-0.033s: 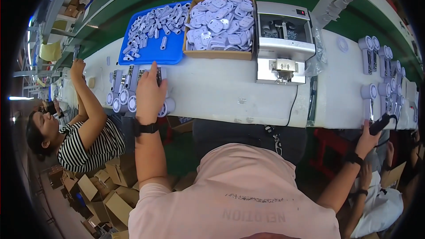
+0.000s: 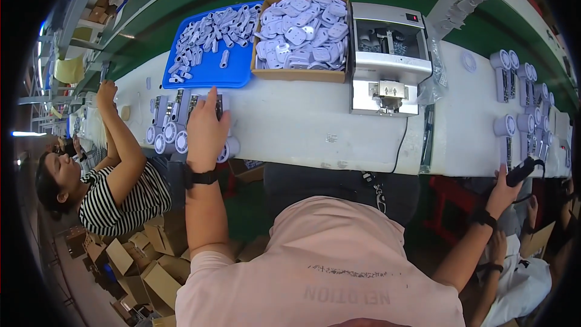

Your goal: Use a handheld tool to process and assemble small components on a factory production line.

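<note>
My left hand point(image 2: 206, 130) reaches over a row of white round-headed housings point(image 2: 181, 142) with bare circuit boards showing in their handles. Its index finger is stretched out and the thumb stands apart, beside one exposed board point(image 2: 219, 105); whether it touches that housing is hard to tell. Far to the right, my right hand point(image 2: 502, 192) is closed around a black corded tool point(image 2: 520, 173), which looks like an electric screwdriver. The tool is near a white housing point(image 2: 505, 127) at the table's front edge, and its tip is not visible.
A blue tray point(image 2: 215, 77) of small white parts and a cardboard box point(image 2: 299, 75) of white covers stand at the back. A silver screw feeder point(image 2: 387, 63) is right of them. More housings point(image 2: 535, 94) stand at far right. A co-worker point(image 2: 127, 175) sits at left.
My left hand has shifted slightly toward me. The black tool in my right hand has moved a little to the right.
</note>
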